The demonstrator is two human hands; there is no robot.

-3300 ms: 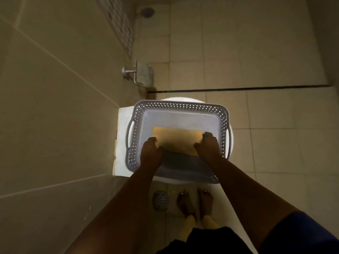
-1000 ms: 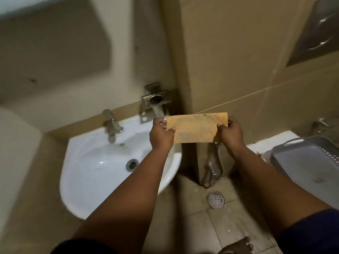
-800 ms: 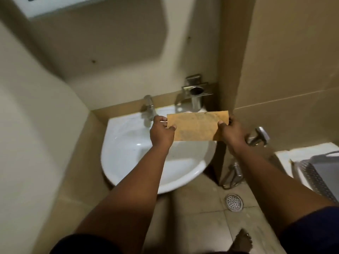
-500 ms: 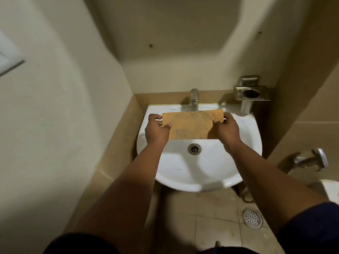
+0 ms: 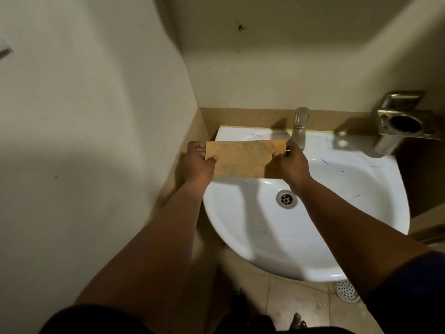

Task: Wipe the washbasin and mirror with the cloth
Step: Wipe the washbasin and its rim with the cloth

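Fingers of the left hand were pinched on the left end of the cloth, thumb on top and the other fingers curled behind its edge; the right hand gripped the right end in the same way, thumb over the face of the fabric. Between them the cloth was a tan, folded rectangle, stretched flat and held level. It sat above the back left part of the washbasin, over the rim near the rear left corner, with its lower edge above the start of the bowl. Whether it touched the porcelain could not be told.

Just beside the right hand, at the middle of the basin's rear edge, stood the metal tap. The drain lay in the bowl's centre, just below the right wrist. Thin blue marks showed on the white surface around the bowl. A metal holder with a round opening was fixed to the wall above the basin's rear right corner. On the tiled floor beyond the front right rim was a round floor drain. Both forearms reached in from the bottom, a dark blue sleeve on the right arm.
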